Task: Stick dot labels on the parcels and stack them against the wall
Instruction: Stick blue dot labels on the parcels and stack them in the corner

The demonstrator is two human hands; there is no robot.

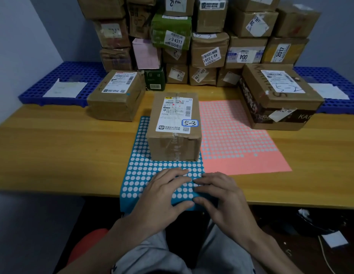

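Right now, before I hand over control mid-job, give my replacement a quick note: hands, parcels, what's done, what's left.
Left hand presses on the blue dot sheet. Right hand curls its fingertips at the sheet's near edge; its grip is unclear.
Middle parcel, marked 5-3, sits on that sheet; I see no dot on it.
Left parcel and right parcel stand loose on the table. The pink dot sheet lies beside the middle parcel.
Done: the stack against the wall.
Left: probably to dot and stack the three loose parcels.
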